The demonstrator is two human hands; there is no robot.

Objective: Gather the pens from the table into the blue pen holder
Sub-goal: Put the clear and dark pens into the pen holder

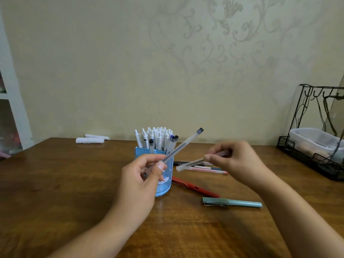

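A blue pen holder [166, 185] stands mid-table, packed with several white pens [154, 138]. In front of it my left hand [145, 174] grips a clear pen with a dark cap [183, 144], tilted up to the right. My right hand [234, 159] pinches a second clear pen [189, 164], blurred, pointing left and down. On the table lie a red pen [195, 187], a teal pen [232, 202], a pink pen [208, 170] and several thin dark pens [183, 162] behind it.
The wooden table [74, 183] meets a patterned wall. Rolled white paper [90, 140] lies at the back left. A black wire rack [314, 146] holding a clear plastic box [314, 140] stands at the right edge. A white shelf [13, 101] is at the far left.
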